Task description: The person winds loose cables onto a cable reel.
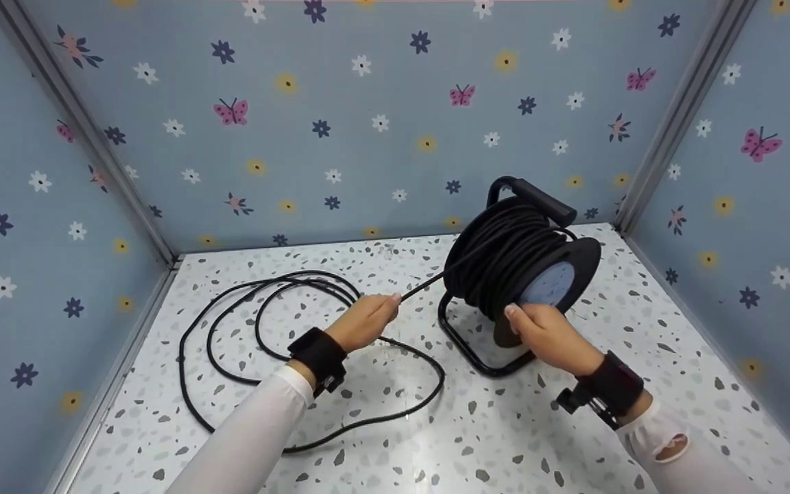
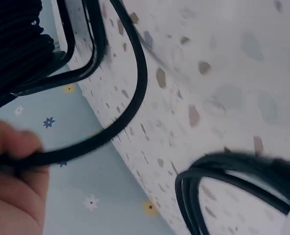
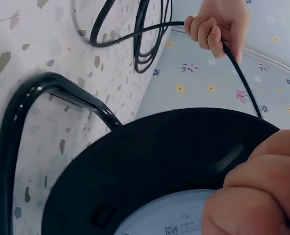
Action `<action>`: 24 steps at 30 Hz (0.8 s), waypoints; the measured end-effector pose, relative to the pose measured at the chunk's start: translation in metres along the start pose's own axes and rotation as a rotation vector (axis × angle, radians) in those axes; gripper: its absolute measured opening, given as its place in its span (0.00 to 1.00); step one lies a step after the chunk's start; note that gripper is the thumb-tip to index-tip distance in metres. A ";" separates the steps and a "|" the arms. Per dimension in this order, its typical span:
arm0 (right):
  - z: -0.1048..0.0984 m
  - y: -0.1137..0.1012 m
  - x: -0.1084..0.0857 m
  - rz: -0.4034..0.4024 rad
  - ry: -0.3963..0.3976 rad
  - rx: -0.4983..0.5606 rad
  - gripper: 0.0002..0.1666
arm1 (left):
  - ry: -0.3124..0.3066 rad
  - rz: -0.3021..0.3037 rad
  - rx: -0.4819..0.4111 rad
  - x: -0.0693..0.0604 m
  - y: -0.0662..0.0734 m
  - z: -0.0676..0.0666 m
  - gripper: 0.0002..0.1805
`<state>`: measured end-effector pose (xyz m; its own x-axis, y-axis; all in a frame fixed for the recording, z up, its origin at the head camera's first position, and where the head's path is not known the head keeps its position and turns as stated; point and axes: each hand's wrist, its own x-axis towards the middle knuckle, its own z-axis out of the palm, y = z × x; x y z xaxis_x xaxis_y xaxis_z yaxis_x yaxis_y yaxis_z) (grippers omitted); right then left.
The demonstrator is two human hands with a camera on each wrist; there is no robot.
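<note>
My left hand (image 1: 363,322) grips the black cable (image 1: 422,286) between thumb and curled fingers, left of the reel. From that hand the cable runs taut up to the wound cable on the black reel (image 1: 577,257). In the right wrist view the left hand (image 3: 218,30) is closed round the cable (image 3: 242,78). My right hand (image 1: 554,337) is at the reel's near edge, fingers curled; in its wrist view the fingers (image 3: 262,186) lie over the flange (image 3: 184,142), and what they hold there is partly hidden.
Loose loops of cable (image 1: 182,343) lie on the speckled white surface (image 1: 395,453) at the left. The reel's tubular stand (image 1: 467,353) rests on the surface, and its handle (image 1: 546,202) points up at the back. Flower-patterned panels (image 1: 367,103) enclose the back and both sides.
</note>
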<state>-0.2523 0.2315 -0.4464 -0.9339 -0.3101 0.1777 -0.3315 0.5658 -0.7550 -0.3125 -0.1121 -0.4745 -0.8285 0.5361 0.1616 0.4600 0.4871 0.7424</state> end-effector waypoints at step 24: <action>-0.052 -0.010 0.015 0.058 0.176 0.236 0.29 | 0.003 -0.088 0.007 0.022 0.025 0.012 0.34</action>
<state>-0.2698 0.2611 -0.4039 -0.9661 -0.1331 0.2211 -0.2558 0.3792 -0.8893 -0.3153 -0.0797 -0.4598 -0.8670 0.4886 0.0980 0.3875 0.5372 0.7492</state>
